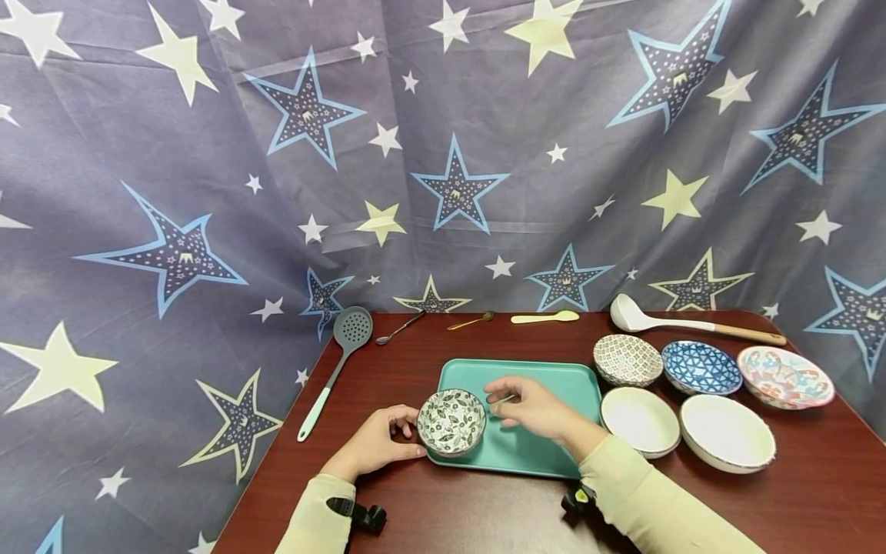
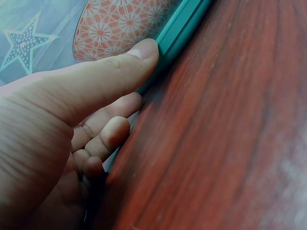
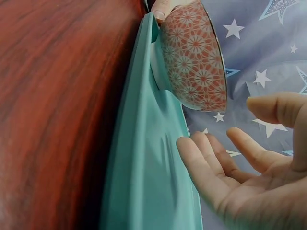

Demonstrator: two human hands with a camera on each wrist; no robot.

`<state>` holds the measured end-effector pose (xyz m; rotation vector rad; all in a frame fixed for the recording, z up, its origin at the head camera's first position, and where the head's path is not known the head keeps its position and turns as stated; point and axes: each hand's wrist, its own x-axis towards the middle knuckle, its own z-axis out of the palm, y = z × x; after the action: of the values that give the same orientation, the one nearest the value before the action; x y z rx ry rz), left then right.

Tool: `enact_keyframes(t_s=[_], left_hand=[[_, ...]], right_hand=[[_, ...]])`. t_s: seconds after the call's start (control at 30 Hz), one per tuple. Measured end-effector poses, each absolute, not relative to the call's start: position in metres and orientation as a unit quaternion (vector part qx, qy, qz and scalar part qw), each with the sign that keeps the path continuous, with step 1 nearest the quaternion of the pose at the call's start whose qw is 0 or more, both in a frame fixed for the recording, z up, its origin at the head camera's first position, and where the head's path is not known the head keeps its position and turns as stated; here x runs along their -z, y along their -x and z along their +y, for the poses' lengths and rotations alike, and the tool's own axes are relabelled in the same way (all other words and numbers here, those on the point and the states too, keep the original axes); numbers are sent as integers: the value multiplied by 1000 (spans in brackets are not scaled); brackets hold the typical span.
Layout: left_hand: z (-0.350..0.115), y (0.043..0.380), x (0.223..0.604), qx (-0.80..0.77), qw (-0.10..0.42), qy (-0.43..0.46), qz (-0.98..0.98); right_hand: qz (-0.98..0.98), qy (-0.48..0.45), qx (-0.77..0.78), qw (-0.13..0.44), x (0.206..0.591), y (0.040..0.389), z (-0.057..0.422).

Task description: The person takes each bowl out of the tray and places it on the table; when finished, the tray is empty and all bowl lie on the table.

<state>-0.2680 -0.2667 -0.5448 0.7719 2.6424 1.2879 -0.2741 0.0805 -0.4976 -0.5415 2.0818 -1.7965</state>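
Note:
A small bowl (image 1: 451,422) sits on the left end of a teal tray (image 1: 533,460). It has dark leaves on white inside and a red-and-white flower pattern outside, which shows in the right wrist view. My left hand (image 1: 379,440) is at the bowl's left side, fingers loosely bent. In the left wrist view its thumb (image 2: 115,72) lies along the tray's rim beside the bowl; whether it touches the bowl I cannot tell. My right hand (image 1: 529,408) hovers over the tray, right of the bowl, fingers spread and apart from it.
Several bowls stand right of the tray, including a blue one (image 1: 701,368) and a white one (image 1: 727,433). Behind them lies a white ladle (image 1: 674,323) with a wooden handle. A grey skimmer (image 1: 351,331) lies at left; small spoons (image 1: 547,317) line the back edge.

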Motion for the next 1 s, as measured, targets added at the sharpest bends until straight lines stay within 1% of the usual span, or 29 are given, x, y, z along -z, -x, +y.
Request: enact_keyframes(t_s=[0.53, 1.0], left_hand=[[-266, 268, 545, -411, 52, -260, 872], [-266, 268, 545, -410, 52, -261, 872]], right_hand=[[700, 185, 659, 205, 509, 276, 65], [659, 157, 692, 249, 508, 273, 57]])
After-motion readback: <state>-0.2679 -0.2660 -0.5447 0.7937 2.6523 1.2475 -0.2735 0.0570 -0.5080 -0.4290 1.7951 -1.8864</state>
